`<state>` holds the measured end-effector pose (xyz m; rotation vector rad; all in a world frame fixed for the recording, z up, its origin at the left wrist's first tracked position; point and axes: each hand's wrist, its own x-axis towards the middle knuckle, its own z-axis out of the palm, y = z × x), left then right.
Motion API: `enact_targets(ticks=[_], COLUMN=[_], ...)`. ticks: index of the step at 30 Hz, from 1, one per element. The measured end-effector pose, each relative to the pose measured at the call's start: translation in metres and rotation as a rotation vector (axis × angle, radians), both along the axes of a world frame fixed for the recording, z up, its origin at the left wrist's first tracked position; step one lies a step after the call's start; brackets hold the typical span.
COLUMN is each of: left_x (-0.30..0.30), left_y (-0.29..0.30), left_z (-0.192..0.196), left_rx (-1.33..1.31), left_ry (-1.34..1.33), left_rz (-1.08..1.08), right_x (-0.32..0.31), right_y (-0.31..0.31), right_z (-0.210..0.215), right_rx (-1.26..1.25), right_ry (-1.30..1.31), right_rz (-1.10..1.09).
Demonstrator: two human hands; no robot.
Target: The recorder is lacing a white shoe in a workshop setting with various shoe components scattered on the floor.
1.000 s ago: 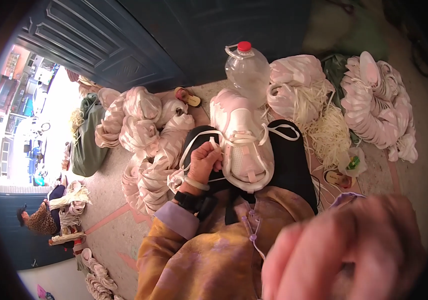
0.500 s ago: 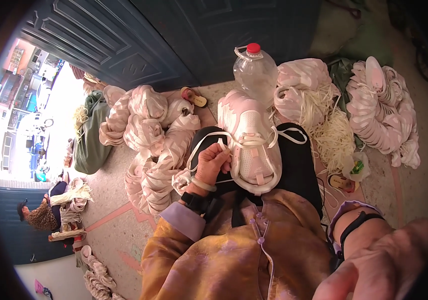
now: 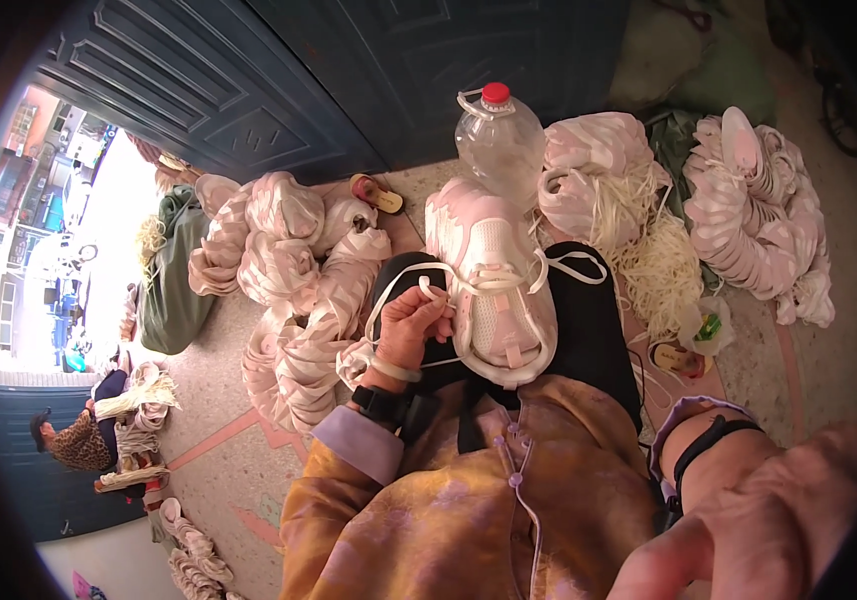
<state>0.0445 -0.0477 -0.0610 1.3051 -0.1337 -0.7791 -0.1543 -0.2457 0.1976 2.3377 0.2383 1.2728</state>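
A pink and white sneaker lies between my black-clad legs, its toe away from me and its opening toward me. A white shoelace runs through it, with one loop over my left thigh and another loop over the right. My left hand is closed beside the shoe's left side, pinching the lace between thumb and fingers. Large and close at the lower right, my right hand is raised off the shoe with its thumb apart. The frame's edge cuts off its fingertips, and nothing shows in it.
Pink-white shoe uppers lie heaped at left, with more bundles at right beside cream laces. Beyond the shoe stands a clear jug with a red cap. Blue doors rise behind. A person sits at far left.
The whole view has shifted slightly, moving the scene a little left. My left hand still pinches the lace beside the shoe, and my right hand stays raised at the lower right.
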Motion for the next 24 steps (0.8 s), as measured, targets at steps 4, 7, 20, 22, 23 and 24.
enact_targets(ticks=[4,7,20,22,23,24], left_x=[0.002,0.001,0.003,0.003,0.003,0.002], left_y=[0.006,0.003,0.006,0.005,0.004,0.002], left_z=[-0.006,-0.004,-0.006,-0.005,-0.005,-0.005], left_rx=[-0.038,-0.015,-0.005,-0.007,-0.009,-0.010], left_ry=[-0.001,0.009,0.028,0.016,0.002,0.006], left_rz=[-0.011,-0.014,-0.051,-0.053,-0.058,-0.063], right_x=[-0.011,-0.011,0.004,0.026,0.021,0.014], right_y=[0.005,0.016,0.043,0.054,0.053,0.050], right_z=[0.001,0.011,0.015,0.022,0.022,0.024], right_rx=[0.041,0.087,0.248,0.276,0.291,0.303], right_ry=[0.043,0.067,0.204,0.228,0.240,0.254], right_rz=[-0.073,-0.135,-0.399,-0.438,-0.460,-0.486])
